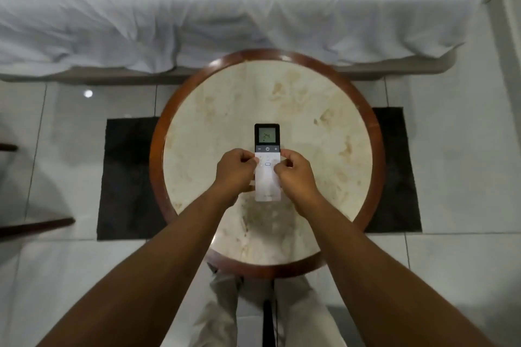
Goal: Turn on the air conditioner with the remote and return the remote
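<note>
A slim white remote with a dark top and a lit screen reading 24 is over the middle of a round marble-topped table. My left hand grips its left edge and my right hand grips its right edge, fingers curled over the button area. I cannot tell whether the remote rests on the table or is held just above it. The power button sits uncovered just past my fingertips. No air conditioner is in view.
The table has a dark wooden rim and stands on a black mat over white floor tiles. A bed with a rumpled white sheet runs along the far side. A dark wooden piece of furniture pokes in at the left.
</note>
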A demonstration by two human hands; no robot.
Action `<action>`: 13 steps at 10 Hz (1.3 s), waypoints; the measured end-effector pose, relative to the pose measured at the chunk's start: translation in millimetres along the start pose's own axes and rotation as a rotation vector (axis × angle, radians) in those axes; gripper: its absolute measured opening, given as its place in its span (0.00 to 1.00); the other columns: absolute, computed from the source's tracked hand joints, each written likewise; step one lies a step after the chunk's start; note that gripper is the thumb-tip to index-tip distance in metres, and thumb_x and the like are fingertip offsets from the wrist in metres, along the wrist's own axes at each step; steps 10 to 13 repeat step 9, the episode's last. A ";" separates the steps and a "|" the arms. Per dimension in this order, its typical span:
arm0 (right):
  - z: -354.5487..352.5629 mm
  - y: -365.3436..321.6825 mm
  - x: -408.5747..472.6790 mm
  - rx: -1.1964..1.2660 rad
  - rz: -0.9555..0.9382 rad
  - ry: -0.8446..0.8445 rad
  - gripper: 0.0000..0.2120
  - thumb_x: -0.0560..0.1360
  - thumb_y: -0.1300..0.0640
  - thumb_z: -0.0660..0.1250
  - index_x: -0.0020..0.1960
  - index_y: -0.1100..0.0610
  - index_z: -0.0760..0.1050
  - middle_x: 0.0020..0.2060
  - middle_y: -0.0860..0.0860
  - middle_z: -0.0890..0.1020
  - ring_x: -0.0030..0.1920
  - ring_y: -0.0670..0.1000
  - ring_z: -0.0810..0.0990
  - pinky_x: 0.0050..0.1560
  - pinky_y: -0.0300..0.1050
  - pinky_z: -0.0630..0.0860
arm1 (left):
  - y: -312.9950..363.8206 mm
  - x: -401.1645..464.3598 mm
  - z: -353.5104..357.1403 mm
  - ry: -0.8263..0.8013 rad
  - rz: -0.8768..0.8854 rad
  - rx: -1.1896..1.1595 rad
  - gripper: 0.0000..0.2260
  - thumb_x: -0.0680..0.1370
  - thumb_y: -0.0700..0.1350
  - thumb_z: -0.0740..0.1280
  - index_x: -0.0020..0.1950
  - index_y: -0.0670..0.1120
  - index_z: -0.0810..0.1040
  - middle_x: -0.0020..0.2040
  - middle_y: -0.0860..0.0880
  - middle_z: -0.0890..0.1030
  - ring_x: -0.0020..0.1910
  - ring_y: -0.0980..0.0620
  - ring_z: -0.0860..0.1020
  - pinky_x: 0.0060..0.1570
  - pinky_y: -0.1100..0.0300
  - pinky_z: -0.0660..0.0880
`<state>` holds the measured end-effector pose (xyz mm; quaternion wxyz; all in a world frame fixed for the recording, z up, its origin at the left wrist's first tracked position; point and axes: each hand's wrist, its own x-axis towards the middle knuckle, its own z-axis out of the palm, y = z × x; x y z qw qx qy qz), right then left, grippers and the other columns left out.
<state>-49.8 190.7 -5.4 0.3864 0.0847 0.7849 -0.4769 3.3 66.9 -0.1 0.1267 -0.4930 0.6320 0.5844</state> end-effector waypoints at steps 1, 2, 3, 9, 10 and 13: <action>15.7 26.7 15.0 -0.071 -0.020 -0.029 0.17 0.75 0.67 0.61 0.61 0.57 0.80 0.46 0.53 0.83 0.46 0.55 0.81 0.41 0.45 0.79 | -33.2 20.6 9.5 0.024 -0.056 0.013 0.04 0.80 0.41 0.64 0.50 0.43 0.79 0.51 0.43 0.83 0.46 0.43 0.83 0.34 0.52 0.82; 22.4 39.1 22.4 -0.138 -0.039 -0.043 0.17 0.75 0.66 0.62 0.60 0.58 0.80 0.50 0.56 0.83 0.48 0.56 0.82 0.45 0.49 0.81 | -48.1 28.9 12.5 0.037 -0.076 0.026 0.04 0.80 0.41 0.65 0.49 0.44 0.79 0.50 0.43 0.84 0.45 0.43 0.83 0.35 0.50 0.83; 31.0 55.3 27.4 -0.212 -0.045 -0.070 0.19 0.75 0.65 0.62 0.63 0.57 0.79 0.57 0.63 0.80 0.54 0.60 0.81 0.56 0.57 0.80 | -64.8 38.1 14.8 0.054 -0.075 0.053 0.05 0.79 0.41 0.66 0.45 0.44 0.80 0.47 0.42 0.84 0.41 0.43 0.84 0.34 0.49 0.82; 29.1 44.4 3.7 -0.443 -0.070 -0.098 0.22 0.76 0.57 0.66 0.68 0.59 0.71 0.62 0.60 0.70 0.62 0.60 0.73 0.54 0.45 0.67 | -70.6 24.4 -33.8 0.038 0.209 0.607 0.16 0.79 0.48 0.65 0.64 0.43 0.77 0.63 0.44 0.80 0.60 0.46 0.77 0.56 0.55 0.72; 29.1 44.4 3.7 -0.443 -0.070 -0.098 0.22 0.76 0.57 0.66 0.68 0.59 0.71 0.62 0.60 0.70 0.62 0.60 0.73 0.54 0.45 0.67 | -70.6 24.4 -33.8 0.038 0.209 0.607 0.16 0.79 0.48 0.65 0.64 0.43 0.77 0.63 0.44 0.80 0.60 0.46 0.77 0.56 0.55 0.72; 29.1 44.4 3.7 -0.443 -0.070 -0.098 0.22 0.76 0.57 0.66 0.68 0.59 0.71 0.62 0.60 0.70 0.62 0.60 0.73 0.54 0.45 0.67 | -70.6 24.4 -33.8 0.038 0.209 0.607 0.16 0.79 0.48 0.65 0.64 0.43 0.77 0.63 0.44 0.80 0.60 0.46 0.77 0.56 0.55 0.72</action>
